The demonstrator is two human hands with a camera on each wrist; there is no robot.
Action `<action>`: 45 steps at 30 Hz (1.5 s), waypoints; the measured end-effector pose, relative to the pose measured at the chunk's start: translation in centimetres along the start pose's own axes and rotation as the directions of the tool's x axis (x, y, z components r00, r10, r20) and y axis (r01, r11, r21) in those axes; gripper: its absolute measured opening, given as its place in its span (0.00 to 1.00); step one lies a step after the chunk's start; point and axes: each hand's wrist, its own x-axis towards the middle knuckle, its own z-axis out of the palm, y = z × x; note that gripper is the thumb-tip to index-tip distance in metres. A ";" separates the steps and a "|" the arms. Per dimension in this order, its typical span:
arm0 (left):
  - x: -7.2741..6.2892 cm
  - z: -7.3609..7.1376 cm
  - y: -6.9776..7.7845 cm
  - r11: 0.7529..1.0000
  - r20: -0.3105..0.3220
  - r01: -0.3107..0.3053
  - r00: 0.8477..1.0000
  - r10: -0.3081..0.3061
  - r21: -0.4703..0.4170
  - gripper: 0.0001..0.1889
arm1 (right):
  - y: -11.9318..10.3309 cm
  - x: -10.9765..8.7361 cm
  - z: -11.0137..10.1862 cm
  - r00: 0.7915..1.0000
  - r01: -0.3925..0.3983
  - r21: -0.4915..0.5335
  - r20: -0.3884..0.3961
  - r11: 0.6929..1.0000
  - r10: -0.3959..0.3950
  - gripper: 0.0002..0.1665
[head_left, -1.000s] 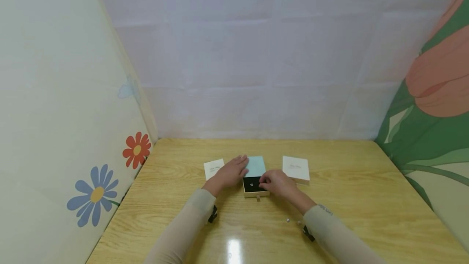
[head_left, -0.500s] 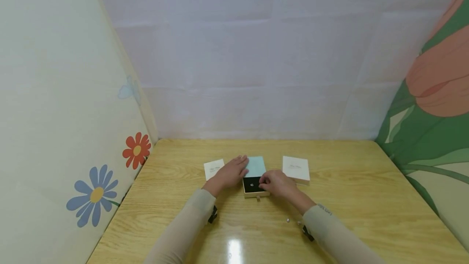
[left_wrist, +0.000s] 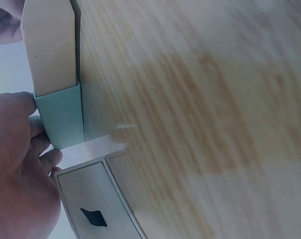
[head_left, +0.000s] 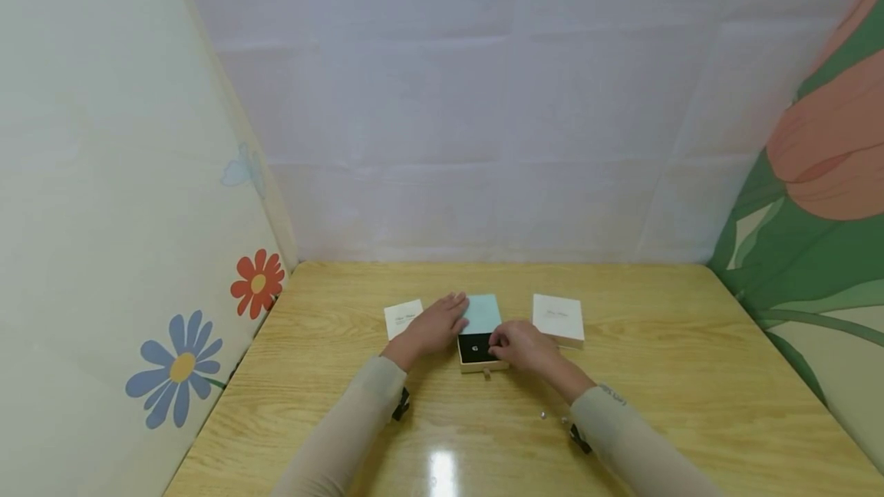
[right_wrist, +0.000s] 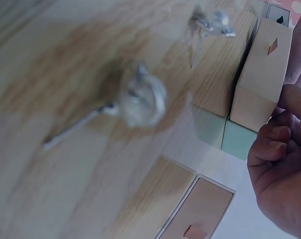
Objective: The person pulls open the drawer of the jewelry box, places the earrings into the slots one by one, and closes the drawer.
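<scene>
Half pulled out of its mint sleeve is a cream drawer with a black insert. A small shiny earring sits in the insert's left part. My left hand lies over the sleeve's left side, fingertips along its edge, also seen in the left wrist view. My right hand has thumb and finger pinched together at the insert's right part; the tips hide what lies between them. Close to the right wrist camera, a silver stud earring and another earring lie on the table.
A white lidded box with printing stands right of the mint sleeve. To the left, a similar white box is partly covered by my left hand. A white cloth hangs behind the wood-grain table.
</scene>
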 end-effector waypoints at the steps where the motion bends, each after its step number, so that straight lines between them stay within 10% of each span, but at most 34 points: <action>1: 0.0 0.0 0.0 1.000 0.001 0.001 1.000 -0.001 0.001 0.29 | 0.0 0.0 0.0 1.000 -0.001 0.001 -0.001 1.000 0.001 0.02; 45: 0.1 0.5 -0.3 1.000 -0.002 0.007 1.000 -0.007 0.005 0.29 | 0.0 -0.1 -0.1 1.000 -0.013 0.004 -0.009 1.000 0.013 0.03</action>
